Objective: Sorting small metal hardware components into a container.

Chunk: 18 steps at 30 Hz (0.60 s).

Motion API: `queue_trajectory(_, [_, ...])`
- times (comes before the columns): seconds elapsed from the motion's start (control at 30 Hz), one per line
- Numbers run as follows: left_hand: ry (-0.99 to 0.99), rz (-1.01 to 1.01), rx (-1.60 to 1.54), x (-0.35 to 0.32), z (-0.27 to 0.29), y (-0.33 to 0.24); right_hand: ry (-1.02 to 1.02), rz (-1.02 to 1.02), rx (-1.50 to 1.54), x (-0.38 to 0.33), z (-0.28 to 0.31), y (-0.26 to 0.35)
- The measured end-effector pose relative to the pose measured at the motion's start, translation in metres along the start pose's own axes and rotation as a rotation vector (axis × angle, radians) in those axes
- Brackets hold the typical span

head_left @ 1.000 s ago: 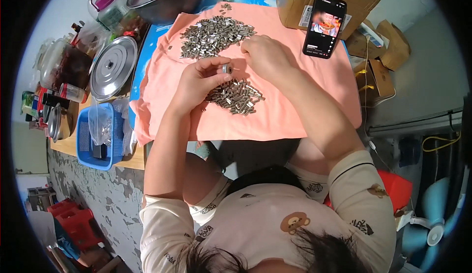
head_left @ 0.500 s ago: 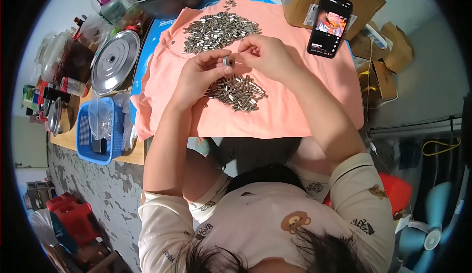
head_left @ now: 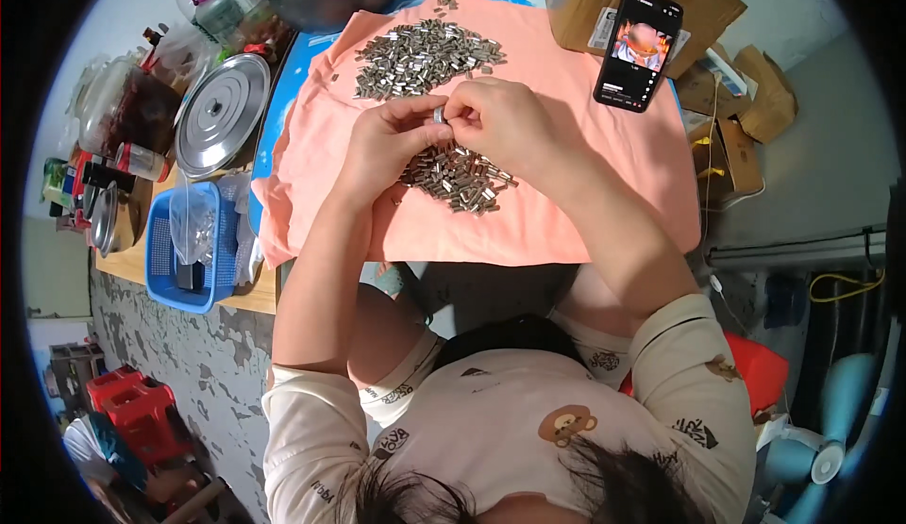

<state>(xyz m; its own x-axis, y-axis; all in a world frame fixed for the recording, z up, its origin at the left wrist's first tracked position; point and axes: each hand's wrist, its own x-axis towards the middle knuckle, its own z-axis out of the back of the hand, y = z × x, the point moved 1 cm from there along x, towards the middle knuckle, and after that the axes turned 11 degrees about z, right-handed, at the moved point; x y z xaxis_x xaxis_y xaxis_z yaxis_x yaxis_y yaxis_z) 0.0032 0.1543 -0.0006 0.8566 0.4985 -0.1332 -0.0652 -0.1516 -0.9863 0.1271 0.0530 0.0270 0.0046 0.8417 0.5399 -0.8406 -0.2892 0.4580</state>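
Fingertips of both hands, left hand (head_left: 382,142) and right hand (head_left: 505,120), pinch one small metal clip (head_left: 439,114) above the near clip pile (head_left: 458,177) on the pink cloth (head_left: 566,213). It looks light, stiff and slippery, best gripped by its edges. A larger clip heap (head_left: 425,52) lies beyond.

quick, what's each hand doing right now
Left hand: fingers closed, pinching a small metal piece.
Right hand: fingers closed on the same metal piece, above the smaller pile on the pink cloth.
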Motion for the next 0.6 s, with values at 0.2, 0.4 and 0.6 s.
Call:
queue_trajectory(0.2, [0.002,-0.005,-0.068,0.000,0.002,-0.001,0.016,-0.273,0.715,-0.002,0.000,-0.020])
queue_trajectory(0.4, [-0.003,0.030,0.050,-0.002,0.000,-0.001,0.162,-0.404,0.828,-0.001,0.002,-0.028])
queue_trajectory(0.6, [0.046,0.003,-0.025,-0.004,-0.003,-0.002,0.046,-0.398,0.754,0.002,0.015,-0.033])
